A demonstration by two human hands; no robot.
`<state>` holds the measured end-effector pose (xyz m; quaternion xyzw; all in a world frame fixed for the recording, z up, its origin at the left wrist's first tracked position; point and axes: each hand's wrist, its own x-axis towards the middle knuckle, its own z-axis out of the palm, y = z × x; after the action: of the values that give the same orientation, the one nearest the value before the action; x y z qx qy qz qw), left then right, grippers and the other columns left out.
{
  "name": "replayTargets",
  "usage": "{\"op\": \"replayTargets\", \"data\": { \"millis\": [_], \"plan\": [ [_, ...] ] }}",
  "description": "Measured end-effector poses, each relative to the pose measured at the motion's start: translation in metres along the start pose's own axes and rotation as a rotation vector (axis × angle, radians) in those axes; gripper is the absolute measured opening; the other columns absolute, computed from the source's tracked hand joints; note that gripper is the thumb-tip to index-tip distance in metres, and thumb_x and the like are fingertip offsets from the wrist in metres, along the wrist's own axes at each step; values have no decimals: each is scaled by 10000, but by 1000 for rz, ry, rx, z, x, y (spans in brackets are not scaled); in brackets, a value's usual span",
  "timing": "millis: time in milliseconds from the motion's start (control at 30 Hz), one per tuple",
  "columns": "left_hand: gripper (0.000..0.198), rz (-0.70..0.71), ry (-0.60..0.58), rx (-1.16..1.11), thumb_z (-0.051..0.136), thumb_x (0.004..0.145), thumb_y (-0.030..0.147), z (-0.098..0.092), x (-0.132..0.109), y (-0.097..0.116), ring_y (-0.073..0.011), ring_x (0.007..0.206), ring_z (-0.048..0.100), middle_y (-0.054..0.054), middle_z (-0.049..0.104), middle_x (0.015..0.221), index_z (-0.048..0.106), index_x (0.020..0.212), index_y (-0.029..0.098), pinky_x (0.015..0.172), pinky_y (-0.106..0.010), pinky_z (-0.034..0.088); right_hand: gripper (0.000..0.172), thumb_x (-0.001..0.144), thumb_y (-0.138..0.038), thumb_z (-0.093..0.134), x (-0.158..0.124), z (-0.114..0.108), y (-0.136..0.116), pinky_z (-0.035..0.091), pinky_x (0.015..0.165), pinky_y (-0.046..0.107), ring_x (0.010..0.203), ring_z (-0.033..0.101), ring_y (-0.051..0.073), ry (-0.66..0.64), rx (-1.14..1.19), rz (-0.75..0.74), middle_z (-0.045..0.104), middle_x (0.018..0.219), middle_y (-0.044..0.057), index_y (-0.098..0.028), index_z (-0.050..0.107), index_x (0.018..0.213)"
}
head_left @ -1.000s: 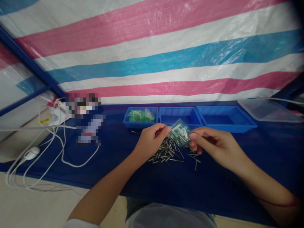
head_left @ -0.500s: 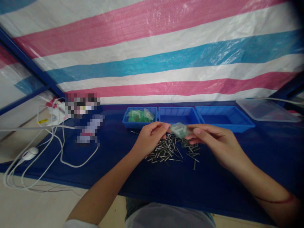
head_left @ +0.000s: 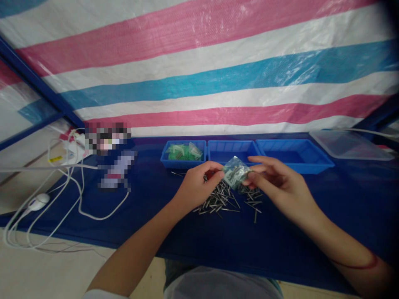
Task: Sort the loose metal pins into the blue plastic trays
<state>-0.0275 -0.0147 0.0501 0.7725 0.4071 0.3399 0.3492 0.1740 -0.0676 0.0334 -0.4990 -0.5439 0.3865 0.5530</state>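
A small clear plastic bag (head_left: pixel 235 172) with pale green contents hangs between my two hands. My left hand (head_left: pixel 199 182) pinches its left edge between thumb and fingers. On the other side, my right hand (head_left: pixel 277 182) grips the right edge with the thumb, its index finger lifted and stretched out. Below the bag lies a loose pile of metal screws (head_left: pixel 218 199), partly hidden by my left hand. What exactly the bag holds is too small to tell.
A blue bin (head_left: pixel 163 155) with green-filled bags stands behind my left hand. Two more blue bins, the middle one (head_left: pixel 233 146) and a wider one (head_left: pixel 293 153), stand beside it. A clear lid (head_left: pixel 352 145) lies at far right. White cables (head_left: pixel 82 195) run along the left.
The bag has turned and tilted, so its shiny front now faces me. My right index finger has lifted off, and my left hand has shifted slightly.
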Motion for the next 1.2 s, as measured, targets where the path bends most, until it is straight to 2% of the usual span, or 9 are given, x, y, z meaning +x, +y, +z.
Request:
{"op": "replayTargets", "data": {
  "millis": [133, 233, 333, 467, 633, 800, 933, 1033, 1200],
  "plan": [
    [175, 14, 262, 45, 579, 851, 288, -21, 11, -8, -132, 756, 599, -21, 681, 869, 644, 975, 184, 700, -255, 452, 379, 814, -316, 641, 1, -1, -3, 547, 571, 297, 623, 647, 139, 30, 57, -22, 653, 933, 23, -272, 506, 1166],
    [238, 0, 529, 89, 564, 852, 289, -51, 23, -24, -129, 739, 580, -28, 664, 860, 609, 1062, 184, 670, -243, 437, 364, 807, -324, 646, 2, -2, -2, 523, 534, 282, 601, 624, 129, 45, 79, -3, 632, 929, 12, -281, 488, 1132],
    [334, -56, 662, 87, 544, 839, 254, -81, 34, -47, -115, 628, 535, -3, 616, 753, 558, 1165, 178, 583, -220, 408, 345, 804, -335, 646, 2, 0, -3, 512, 518, 278, 581, 608, 123, 30, 77, 13, 625, 908, 7, -277, 486, 1104],
    [326, -241, 533, 290, 464, 863, 259, -100, 39, -72, -148, 632, 559, -19, 607, 719, 597, 1141, 154, 610, -253, 433, 350, 803, -348, 641, 1, 2, -4, 500, 505, 274, 579, 599, 125, 1, 53, 19, 623, 898, 13, -274, 484, 1107],
    [259, -280, 439, 517, 524, 830, 228, -86, 34, -69, -267, 882, 582, -92, 641, 931, 663, 1047, 205, 797, -398, 428, 345, 815, -356, 600, 5, -7, 6, 475, 503, 275, 588, 597, 141, 8, -127, 16, 620, 851, 18, -237, 483, 1117],
    [314, -147, 445, 909, 424, 915, 255, -66, 27, -52, -300, 1048, 485, -100, 576, 1165, 631, 1150, 276, 828, -435, 399, 96, 790, -230, 533, 15, -28, 14, 446, 583, 310, 595, 574, 161, -50, -729, -134, 642, 746, 17, -210, 609, 844],
    [326, -11, 499, 920, 430, 931, 291, -56, 23, -41, -296, 1127, 435, -103, 536, 1249, 596, 1209, 259, 871, -435, 385, 126, 791, -175, 518, 16, -29, 10, 463, 749, 357, 765, 604, 196, -262, -899, -374, 660, 842, 52, -204, 639, 770],
    [310, 134, 493, 871, 456, 926, 293, -48, 20, -31, -281, 1151, 420, -92, 532, 1261, 598, 1198, 251, 923, -432, 370, 78, 801, -238, 587, 11, -21, 7, 455, 764, 362, 797, 579, 207, -373, -1001, -464, 635, 860, 68, -198, 654, 789],
    [237, 364, 367, 767, 489, 912, 260, -29, 12, -14, -251, 1147, 421, -61, 568, 1208, 644, 1090, 245, 991, -425, 331, 143, 820, -323, 617, 3, -11, 10, 431, 745, 369, 829, 555, 233, -414, -1208, -537, 609, 873, 80, -187, 659, 806]
  ]
}}
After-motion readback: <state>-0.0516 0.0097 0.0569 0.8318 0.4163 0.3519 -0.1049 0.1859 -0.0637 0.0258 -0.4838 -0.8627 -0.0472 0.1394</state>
